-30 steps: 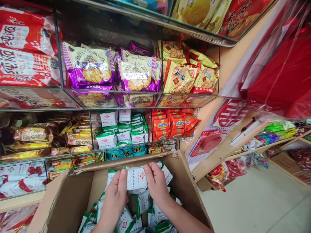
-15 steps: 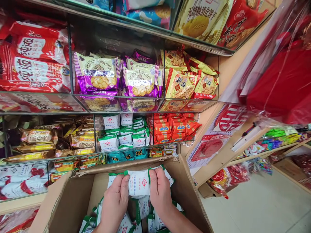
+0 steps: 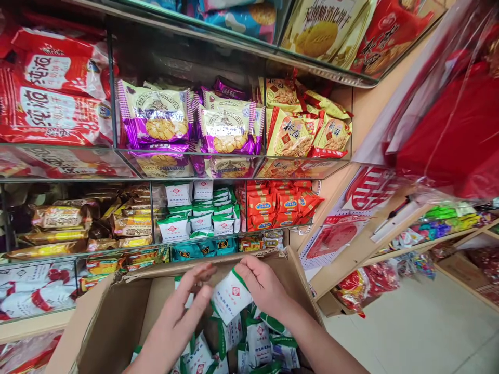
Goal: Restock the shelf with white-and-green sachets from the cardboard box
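Note:
A white and green snack packet (image 3: 233, 297) with a red diamond mark hangs tilted from my right hand (image 3: 265, 285), pinched by its upper green end. My left hand (image 3: 179, 311) is just left of it, fingers apart and holding nothing. Both hands are over an open cardboard box (image 3: 105, 317). Inside the box lie several loose packets (image 3: 259, 343) of the same kind, partly hidden by my hands and forearms. Similar white and green packets (image 3: 201, 223) stand stacked in a shelf compartment behind the box.
Red packets (image 3: 261, 208) fill the compartment right of the stacked ones; brown and yellow packets (image 3: 58, 218) lie to the left. Purple and cream biscuit packs (image 3: 158, 117) sit one shelf up behind a glass edge. Red plastic-wrapped goods (image 3: 452, 130) hang at the right.
My left hand has let go of the packet and moved slightly away, its fingers opening. The packet, earlier level between both hands, now tilts from my right hand alone.

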`<action>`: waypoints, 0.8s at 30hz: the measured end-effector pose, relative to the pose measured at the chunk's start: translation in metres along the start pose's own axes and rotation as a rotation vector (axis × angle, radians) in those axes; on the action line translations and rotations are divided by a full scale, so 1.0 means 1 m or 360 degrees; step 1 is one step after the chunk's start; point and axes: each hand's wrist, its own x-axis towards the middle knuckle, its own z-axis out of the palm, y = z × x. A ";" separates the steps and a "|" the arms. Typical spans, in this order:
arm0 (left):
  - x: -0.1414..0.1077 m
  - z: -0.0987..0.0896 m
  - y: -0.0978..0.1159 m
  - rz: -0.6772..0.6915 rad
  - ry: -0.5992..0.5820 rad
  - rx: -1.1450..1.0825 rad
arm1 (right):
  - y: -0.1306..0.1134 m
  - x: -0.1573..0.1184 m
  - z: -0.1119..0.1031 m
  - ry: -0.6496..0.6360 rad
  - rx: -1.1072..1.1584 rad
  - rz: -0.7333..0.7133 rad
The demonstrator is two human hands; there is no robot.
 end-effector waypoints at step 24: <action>-0.029 0.002 -0.025 -0.0234 -0.0134 -0.0216 | -0.032 0.169 0.010 0.0640 -0.1383 0.0276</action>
